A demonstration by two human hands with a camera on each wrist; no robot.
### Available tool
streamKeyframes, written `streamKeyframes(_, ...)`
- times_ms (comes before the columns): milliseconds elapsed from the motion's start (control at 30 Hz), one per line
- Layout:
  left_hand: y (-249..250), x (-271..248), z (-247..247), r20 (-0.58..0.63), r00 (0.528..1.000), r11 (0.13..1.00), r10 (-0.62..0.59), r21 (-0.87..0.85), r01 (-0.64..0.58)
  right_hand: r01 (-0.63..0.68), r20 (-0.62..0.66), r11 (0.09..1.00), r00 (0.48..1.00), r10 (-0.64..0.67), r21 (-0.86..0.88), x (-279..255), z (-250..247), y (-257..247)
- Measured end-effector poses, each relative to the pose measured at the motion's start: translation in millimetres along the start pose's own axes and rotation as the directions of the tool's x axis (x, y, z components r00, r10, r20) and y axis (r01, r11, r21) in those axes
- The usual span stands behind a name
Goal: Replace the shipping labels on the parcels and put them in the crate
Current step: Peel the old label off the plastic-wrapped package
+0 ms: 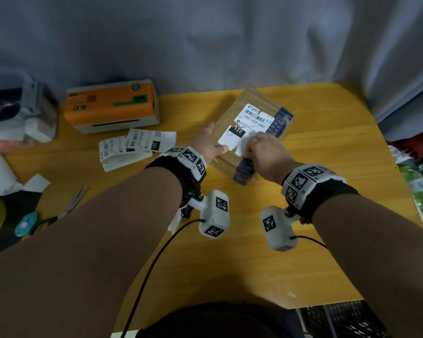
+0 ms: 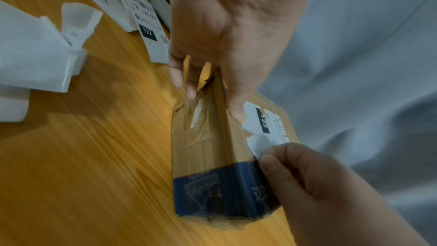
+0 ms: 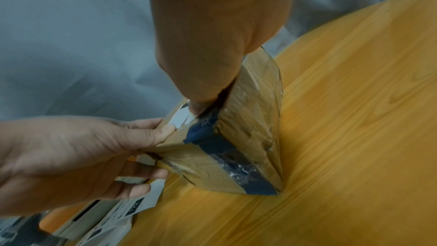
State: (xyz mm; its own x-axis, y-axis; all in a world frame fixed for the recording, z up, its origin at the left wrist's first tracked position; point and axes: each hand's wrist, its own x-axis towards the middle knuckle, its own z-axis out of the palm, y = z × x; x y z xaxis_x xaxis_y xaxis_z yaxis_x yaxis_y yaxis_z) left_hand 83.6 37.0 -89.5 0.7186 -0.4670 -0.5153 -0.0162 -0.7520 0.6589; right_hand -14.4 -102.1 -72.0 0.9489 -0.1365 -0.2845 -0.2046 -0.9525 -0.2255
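- A cardboard parcel (image 1: 254, 132), wrapped in clear tape with a dark blue printed band round it, is lying flat on the yellow wooden table (image 1: 303, 228), towards the far side.
- The left hand (image 1: 206, 145) is steadying the parcel at its left edge: the thumb is pressing down on the top face beside the label, and the other fingers are reaching down the side, so it is grasping the box.
- The right hand (image 1: 264, 150) is pinching the near torn corner of the old shipping label (image 1: 244, 129) between thumb and forefinger; that corner is lifting off the cardboard while the rest of the label is sticking to the top.
- A folded strip of fresh labels (image 1: 134, 147) is lying on the table left of the parcel, in front of an orange and white label printer (image 1: 111, 106).
- Scissors (image 1: 69, 206) with a teal handle are lying at the table's left edge, near scraps of white backing paper (image 1: 22, 184).
- A black crate (image 1: 340, 320) is showing below the near right edge of the table.
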Motion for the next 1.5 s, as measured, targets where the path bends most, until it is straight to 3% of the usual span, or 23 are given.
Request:
streamKeyframes(333,-1,1,2,0.009,1.0,1.0,-0.005,0.005,0.005,-0.036,0.014,0.989,0.999,0.034,0.141,5,-2,6)
streamKeyframes(567,-2,2,3,-0.006,1.0,1.0,-0.005,0.024,0.005,-0.048,-0.042,0.969,0.997,0.06,0.243,6,4,9)
streamKeyframes(800,-2,4,4,-0.009,1.0,0.999,0.002,0.051,-0.001,0.017,-0.14,0.879,0.988,0.057,0.476,-7,5,14)
streamKeyframes(933,-4,7,3,-0.001,1.0,0.998,0.007,0.062,-0.007,0.002,-0.132,0.905,0.989,0.059,0.425,-6,8,16)
streamKeyframes(1200,-4,8,3,-0.016,1.0,0.996,0.009,0.084,-0.008,0.017,-0.282,0.967,0.958,0.057,0.255,-3,3,8)
streamKeyframes(1367,-5,11,2,-0.009,1.0,0.994,-0.006,0.113,0.007,-0.087,-0.369,0.96,0.911,0.185,0.267,2,-32,20)
streamKeyframes(1500,-4,11,2,0.013,1.0,0.992,-0.005,0.123,0.004,-0.071,-0.249,0.982,0.962,0.114,0.174,-1,-51,31)
